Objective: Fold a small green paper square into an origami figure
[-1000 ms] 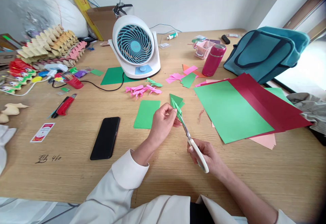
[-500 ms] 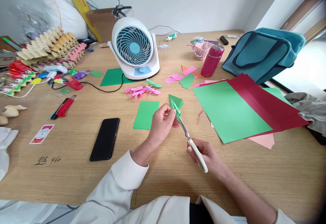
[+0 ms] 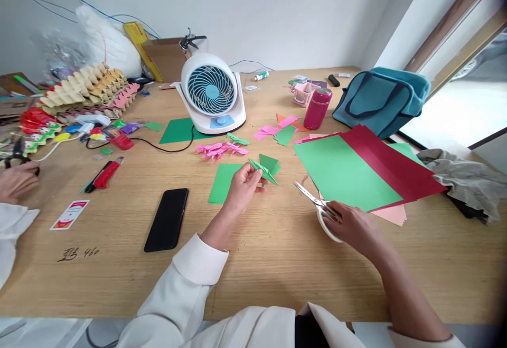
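Between the thumb and fingers of my left hand (image 3: 242, 188) is a small folded piece of green paper (image 3: 264, 172) with pointed ends. My right hand (image 3: 356, 226) grips white-handled scissors (image 3: 312, 195) by the loops, their tips pointing up and left, apart from the folded paper. Green paper squares (image 3: 220, 184) lie partly behind my left hand, and cut green pieces (image 3: 270, 161) are just beyond it. Farther back sit several pink folded paper shapes (image 3: 217, 151) and one green folded shape (image 3: 237, 139).
A large green sheet (image 3: 344, 171) overlaps dark red sheets (image 3: 392, 163) at right. Behind stand a fan (image 3: 211, 92), a pink flask (image 3: 318, 108) and a teal bag (image 3: 380, 100). A phone (image 3: 166, 219) and red cutter (image 3: 106, 174) lie left. Another person's hand (image 3: 18, 181) holds dark-handled scissors.
The scissors have come away from the folded green paper, moving right with my right hand. My left hand has turned the paper more sideways. Another person's hand has appeared at the left edge.
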`<state>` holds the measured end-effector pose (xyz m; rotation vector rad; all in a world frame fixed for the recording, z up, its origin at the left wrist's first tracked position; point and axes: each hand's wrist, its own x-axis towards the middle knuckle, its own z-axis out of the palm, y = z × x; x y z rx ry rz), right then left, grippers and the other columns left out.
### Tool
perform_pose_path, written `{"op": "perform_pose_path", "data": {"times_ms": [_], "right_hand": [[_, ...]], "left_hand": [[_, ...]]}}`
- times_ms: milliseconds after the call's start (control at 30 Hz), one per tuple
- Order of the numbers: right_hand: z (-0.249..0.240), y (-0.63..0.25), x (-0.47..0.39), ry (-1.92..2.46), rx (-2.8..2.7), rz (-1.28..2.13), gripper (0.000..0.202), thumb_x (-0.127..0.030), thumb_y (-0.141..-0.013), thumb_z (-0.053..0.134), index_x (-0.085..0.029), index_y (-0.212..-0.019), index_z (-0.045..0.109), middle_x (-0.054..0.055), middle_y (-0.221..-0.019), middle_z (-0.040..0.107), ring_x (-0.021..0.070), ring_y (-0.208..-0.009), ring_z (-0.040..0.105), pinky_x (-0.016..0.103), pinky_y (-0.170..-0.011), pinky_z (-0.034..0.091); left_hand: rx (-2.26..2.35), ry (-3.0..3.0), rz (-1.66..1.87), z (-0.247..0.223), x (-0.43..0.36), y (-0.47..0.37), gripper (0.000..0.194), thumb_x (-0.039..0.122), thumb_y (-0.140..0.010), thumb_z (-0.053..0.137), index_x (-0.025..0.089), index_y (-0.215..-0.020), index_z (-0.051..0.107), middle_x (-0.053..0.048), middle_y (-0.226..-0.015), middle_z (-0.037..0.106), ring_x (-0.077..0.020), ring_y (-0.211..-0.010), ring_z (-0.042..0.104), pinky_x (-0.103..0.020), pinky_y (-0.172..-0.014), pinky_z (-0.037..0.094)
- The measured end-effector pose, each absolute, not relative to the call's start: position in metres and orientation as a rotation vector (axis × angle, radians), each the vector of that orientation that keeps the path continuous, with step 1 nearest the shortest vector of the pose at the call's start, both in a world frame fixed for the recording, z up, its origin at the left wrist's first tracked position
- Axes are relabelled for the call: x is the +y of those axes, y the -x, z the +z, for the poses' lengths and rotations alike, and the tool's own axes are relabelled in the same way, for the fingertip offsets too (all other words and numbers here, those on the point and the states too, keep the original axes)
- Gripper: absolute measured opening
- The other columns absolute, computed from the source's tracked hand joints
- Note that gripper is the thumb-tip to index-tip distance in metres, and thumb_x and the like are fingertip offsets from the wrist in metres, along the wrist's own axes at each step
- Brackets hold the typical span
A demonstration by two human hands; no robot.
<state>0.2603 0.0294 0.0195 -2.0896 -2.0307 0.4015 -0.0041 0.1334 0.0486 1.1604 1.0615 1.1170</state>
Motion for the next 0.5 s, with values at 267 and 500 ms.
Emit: {"op": "perform_pose_path", "data": {"times_ms": [267,500], "right_hand": [[0.005,-0.341,0.019,2.320,-2.042,-0.132,0.032,-0.045,-0.089,0.053,-0.020,-0.105,0.066,0.012,-0.090,0.071,0.0263,-0.080,0.064,0.036,-0.068,0.035],[0.018,-0.313,0.025,2.174,-1.902,-0.136,0.031,-0.036,-0.093,0.050,-0.015,-0.093,0.072,0.019,-0.099,0.066,0.0283,-0.089,0.061,0.039,-0.076,0.041]], "left_hand": [[1.055,-1.119,1.034,0.040,0.118,0.004,0.037,0.043,-0.068,0.077,0.017,-0.076,0.052,0.004,-0.067,0.062,-0.0079,-0.055,0.060,-0.019,-0.051,0.054],[0.986,-1.220,0.928,0.029,0.090,-0.004,0.035,0.047,-0.072,0.074,0.016,-0.075,0.056,0.005,-0.062,0.055,-0.0074,-0.054,0.054,-0.018,-0.049,0.050]]}}
